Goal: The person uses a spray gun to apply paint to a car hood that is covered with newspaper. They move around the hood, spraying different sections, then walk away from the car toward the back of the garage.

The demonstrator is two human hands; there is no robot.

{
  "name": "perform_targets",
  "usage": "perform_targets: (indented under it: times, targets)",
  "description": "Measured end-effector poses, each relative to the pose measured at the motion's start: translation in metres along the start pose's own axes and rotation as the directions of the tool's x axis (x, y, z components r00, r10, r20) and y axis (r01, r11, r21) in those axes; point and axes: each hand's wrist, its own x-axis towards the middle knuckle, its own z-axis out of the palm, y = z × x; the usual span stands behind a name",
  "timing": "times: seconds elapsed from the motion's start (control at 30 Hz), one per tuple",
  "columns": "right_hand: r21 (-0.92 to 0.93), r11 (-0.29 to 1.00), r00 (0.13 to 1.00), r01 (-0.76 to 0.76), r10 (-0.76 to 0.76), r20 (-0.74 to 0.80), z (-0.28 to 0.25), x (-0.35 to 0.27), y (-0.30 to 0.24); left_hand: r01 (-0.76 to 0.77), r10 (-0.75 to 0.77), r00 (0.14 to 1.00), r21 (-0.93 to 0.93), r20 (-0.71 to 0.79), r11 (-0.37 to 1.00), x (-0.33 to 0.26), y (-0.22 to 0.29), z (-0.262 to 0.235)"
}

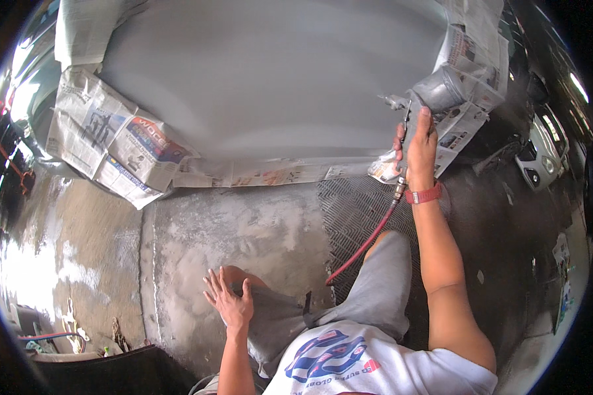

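My right hand [418,148] grips a metal spray gun [420,100] with a round cup, held against the right edge of a large grey painted panel [270,72]. A red hose [366,242] runs down from the gun past my red wristband. My left hand [229,299] rests flat on my left knee, fingers spread, holding nothing. I am crouched on the concrete floor in grey shorts.
Newspaper sheets [122,141] mask the panel's left, lower and right edges. A metal floor grate [359,210] lies under my right leg. A white car [540,155] stands at the right. Hoses and clutter [59,336] sit at the lower left.
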Motion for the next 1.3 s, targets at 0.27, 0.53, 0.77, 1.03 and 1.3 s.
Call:
perform_targets:
  times: [0.27, 0.53, 0.77, 1.03, 1.3]
  targets:
    - [-0.023, 0.997, 0.983, 0.076, -0.079, -0.163, -0.075, 0.02, 0.003, -0.004, 0.003, 0.999, 0.022, 0.039, 1.0, 0.004, 0.005, 0.001]
    - [-0.131, 0.982, 0.903, 0.135, -0.176, -0.393, -0.089, 0.035, -0.007, 0.009, -0.011, 0.999, 0.038, 0.046, 0.999, 0.003, 0.001, 0.002]
    - [0.083, 0.996, 0.991, 0.016, -0.005, -0.132, -0.028, 0.021, -0.017, 0.002, -0.002, 1.0, 0.005, 0.017, 1.0, 0.004, 0.0, 0.005]
    - [0.135, 0.991, 0.979, -0.001, -0.026, 0.2, 0.1, -0.026, -0.034, 0.007, -0.007, 1.0, -0.019, 0.004, 1.0, 0.004, -0.002, 0.003]
    - [0.247, 0.968, 0.882, 0.049, -0.158, 0.443, 0.219, -0.066, -0.044, 0.029, -0.029, 1.0, -0.05, 0.001, 0.998, 0.002, -0.003, -0.003]
